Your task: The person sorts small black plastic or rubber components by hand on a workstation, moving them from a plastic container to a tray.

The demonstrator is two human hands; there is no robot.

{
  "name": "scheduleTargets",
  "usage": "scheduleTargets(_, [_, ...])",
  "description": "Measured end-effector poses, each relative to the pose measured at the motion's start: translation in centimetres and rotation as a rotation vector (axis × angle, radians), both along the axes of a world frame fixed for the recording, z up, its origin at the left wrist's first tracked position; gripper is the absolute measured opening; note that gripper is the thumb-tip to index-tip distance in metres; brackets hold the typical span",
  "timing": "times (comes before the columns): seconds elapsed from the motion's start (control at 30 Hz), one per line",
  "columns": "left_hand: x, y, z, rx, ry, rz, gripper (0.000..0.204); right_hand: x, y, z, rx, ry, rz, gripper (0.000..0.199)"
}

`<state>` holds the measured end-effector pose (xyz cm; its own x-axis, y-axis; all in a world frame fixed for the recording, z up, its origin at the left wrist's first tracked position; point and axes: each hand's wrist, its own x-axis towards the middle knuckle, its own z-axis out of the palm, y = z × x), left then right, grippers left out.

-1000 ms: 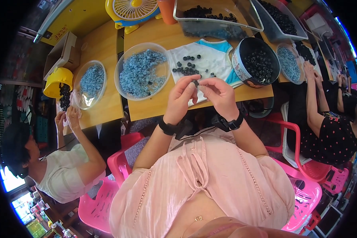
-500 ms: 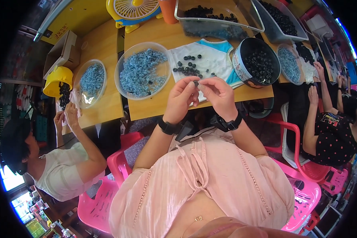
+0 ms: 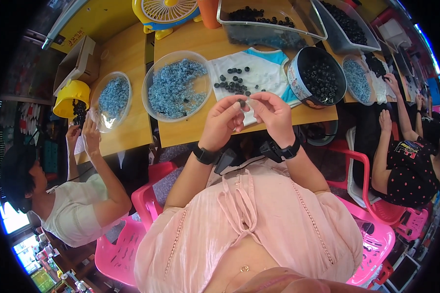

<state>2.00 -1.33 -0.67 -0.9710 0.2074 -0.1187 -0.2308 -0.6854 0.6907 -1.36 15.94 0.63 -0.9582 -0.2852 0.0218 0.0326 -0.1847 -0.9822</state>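
Grip of the left hand [image 3: 224, 119]: thumb and forefinger closed on a small black piece [image 3: 241, 103], other fingers curled beneath. Places are taken from the white cloth [image 3: 269, 73] with light-blue edging; this hand is over its near edge. Grip of the right hand [image 3: 275, 119]: thumb and forefinger nearly together, just beside the same piece, also over the cloth's near edge; whether they pinch something pale, cannot tell. Key relation: black piece lies between the two sets of fingertips, rightward of the left palm, leftward of the right; left hand is nearer, being in contact. Piece too small to make out a long axis. Surroundings, left to right: far left of the cloth, a co-worker's hands [image 3: 90, 134] near a tipped yellow bucket [image 3: 66, 105]; next, well left of the cloth, an oval tub [image 3: 110, 120] of light-blue parts [image 3: 113, 95]; then, on the wooden bench [image 3: 181, 134], a round tub [image 3: 200, 87] of similar parts, at the cloth's left edge. On the cloth, mostly its left half, loose black pieces [image 3: 233, 87], ahead of the left hand. Beyond the cloth, a clear bin [image 3: 264, 36] holding more black pieces. At the cloth's right side, a round tin [image 3: 295, 80], also filled with black pieces.
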Motion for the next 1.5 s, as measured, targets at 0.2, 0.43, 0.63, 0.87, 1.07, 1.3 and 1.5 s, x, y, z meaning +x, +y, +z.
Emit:
scheduleTargets(0.2, [-0.2, -0.3, -0.6, 0.123, -0.038, 0.021, 0.025, 0.1, -0.2, -0.4, 0.015, 0.036, 0.009, 0.015])
scheduleTargets(0.43, [-0.3, -0.4, -1.0, 0.148, -0.034, 0.041, 0.017, 0.2, -0.5, -0.8, 0.049, 0.105, -0.013, 0.013])
scheduleTargets(0.63, [-0.3, -0.2, -0.8, 0.133, 0.01, 0.08, 0.018, 0.4, -0.6, -0.5, 0.057, 0.084, -0.024, 0.012])
scheduleTargets(0.87, [-0.2, -0.5, -1.3, 0.176, 0.002, 0.08, 0.021, 0.4, -0.6, -0.7, 0.067, 0.08, -0.025, 0.013])
scheduleTargets(1.07, [-0.2, -0.5, -1.5, 0.202, -0.039, 0.098, 0.02, 0.4, -0.7, -0.5, 0.084, 0.103, -0.015, 0.014])
scheduleTargets(1.3, [-0.2, -0.5, -1.1, 0.24, -0.04, 0.047, 0.02, 0.4, -0.6, -0.7, 0.08, 0.106, -0.012, 0.013])
scheduleTargets(1.5, [-0.2, -0.4, -1.2, 0.193, -0.066, 0.047, 0.02, 0.4, -0.6, -0.4, 0.06, 0.112, -0.02, 0.012])
